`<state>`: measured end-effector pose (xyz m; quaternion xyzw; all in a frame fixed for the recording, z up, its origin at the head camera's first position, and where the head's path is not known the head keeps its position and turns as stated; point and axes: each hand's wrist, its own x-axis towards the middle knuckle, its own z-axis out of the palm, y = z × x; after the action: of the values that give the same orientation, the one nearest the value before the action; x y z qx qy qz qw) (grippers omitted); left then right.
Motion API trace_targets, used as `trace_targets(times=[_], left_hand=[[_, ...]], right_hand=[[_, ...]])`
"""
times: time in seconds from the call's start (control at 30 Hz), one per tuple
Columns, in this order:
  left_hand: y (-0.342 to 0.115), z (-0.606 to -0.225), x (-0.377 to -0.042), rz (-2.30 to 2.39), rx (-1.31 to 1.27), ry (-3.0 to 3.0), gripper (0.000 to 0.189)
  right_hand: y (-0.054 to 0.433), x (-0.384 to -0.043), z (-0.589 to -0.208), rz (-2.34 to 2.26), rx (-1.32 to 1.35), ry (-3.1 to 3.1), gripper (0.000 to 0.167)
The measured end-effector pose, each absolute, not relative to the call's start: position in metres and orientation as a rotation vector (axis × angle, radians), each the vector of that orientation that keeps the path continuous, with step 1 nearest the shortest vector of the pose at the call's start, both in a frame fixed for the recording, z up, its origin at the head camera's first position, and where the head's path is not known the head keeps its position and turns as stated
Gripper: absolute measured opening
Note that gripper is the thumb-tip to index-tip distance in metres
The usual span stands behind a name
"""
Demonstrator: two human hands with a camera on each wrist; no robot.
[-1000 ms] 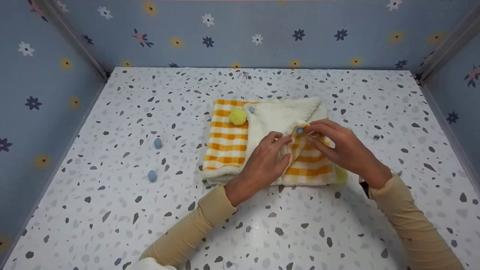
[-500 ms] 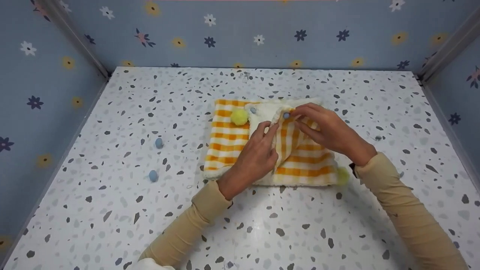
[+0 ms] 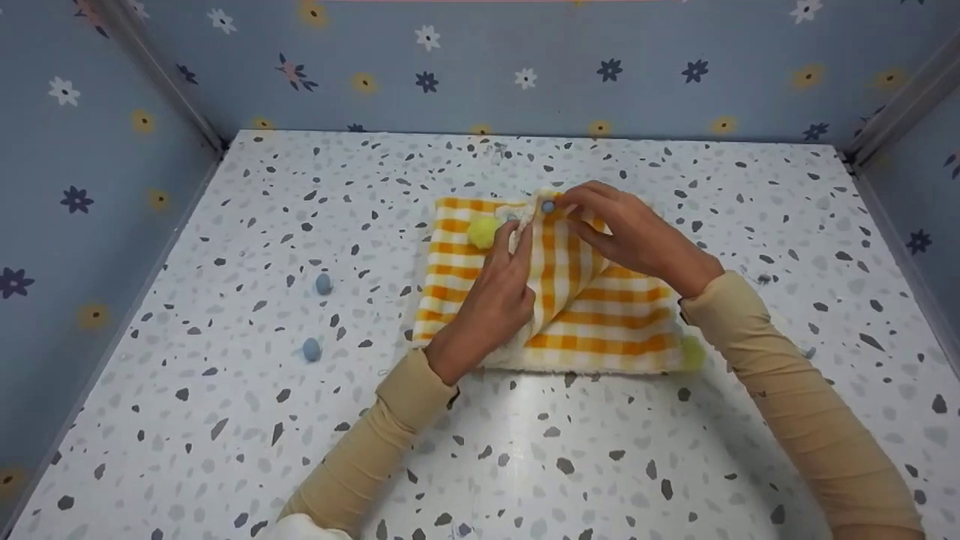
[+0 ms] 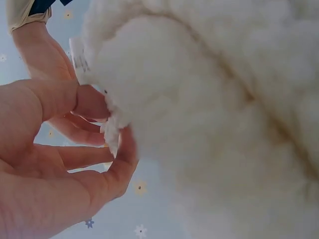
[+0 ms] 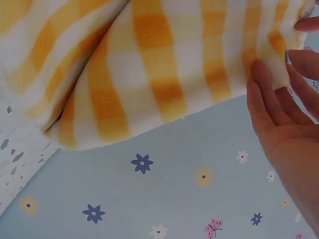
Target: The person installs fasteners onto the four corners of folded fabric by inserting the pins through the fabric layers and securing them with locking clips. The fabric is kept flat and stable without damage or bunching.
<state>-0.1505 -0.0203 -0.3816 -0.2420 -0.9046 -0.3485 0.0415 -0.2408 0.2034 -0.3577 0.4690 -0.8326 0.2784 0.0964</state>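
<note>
A folded yellow-and-white checked cloth (image 3: 622, 321) with white fleece lining (image 4: 159, 89) lies on the table, its right-hand flap lifted and turned toward the left. My right hand (image 3: 630, 232) pinches the flap's upper corner, right by a small blue oval button (image 3: 548, 206). Lower along the same edge, my left hand (image 3: 487, 307) pinches the fleece between thumb and fingers, as the left wrist view shows close up. A white label (image 4: 79, 57) sticks out of that edge. Another blue button (image 3: 513, 218) shows partly behind the left fingertips, beside a yellow pompom (image 3: 482, 233).
Two loose blue oval pieces, an upper one (image 3: 323, 283) and a lower one (image 3: 311, 349), lie left of the cloth. A second yellow pompom (image 3: 691, 352) sits at its lower right corner. Flower-patterned panels (image 3: 480, 60) enclose the speckled table (image 3: 570, 480) at the back and sides.
Both hands have moved up and to the left, carrying the flap's edge with its blue button across. The flap's checked side now covers most of the white fleece that showed before.
</note>
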Motion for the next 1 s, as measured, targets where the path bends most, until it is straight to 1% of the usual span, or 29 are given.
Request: trace_targets(times=[0.3, 0.5, 0.73, 1.0], left_hand=[[-0.026, -0.390, -0.160, -0.855, -0.651, -2.763, 0.051], [-0.026, -0.396, -0.165, -0.786, -0.651, -2.779, 0.042], [-0.023, -0.399, -0.168, -0.580, -0.553, -2.854, 0.034], [-0.019, -0.400, -0.166, -0.569, -0.494, -2.746, 0.027]], right_hand=[[0.188, -0.263, -0.370, 0.807, 1.359, -2.566, 0.030], [0.175, -0.274, -0.377, 0.778, 1.343, -2.688, 0.032], [0.167, -0.279, -0.378, 0.670, 1.344, -2.856, 0.040], [0.170, -0.277, -0.378, 0.712, 1.394, -2.807, 0.038]])
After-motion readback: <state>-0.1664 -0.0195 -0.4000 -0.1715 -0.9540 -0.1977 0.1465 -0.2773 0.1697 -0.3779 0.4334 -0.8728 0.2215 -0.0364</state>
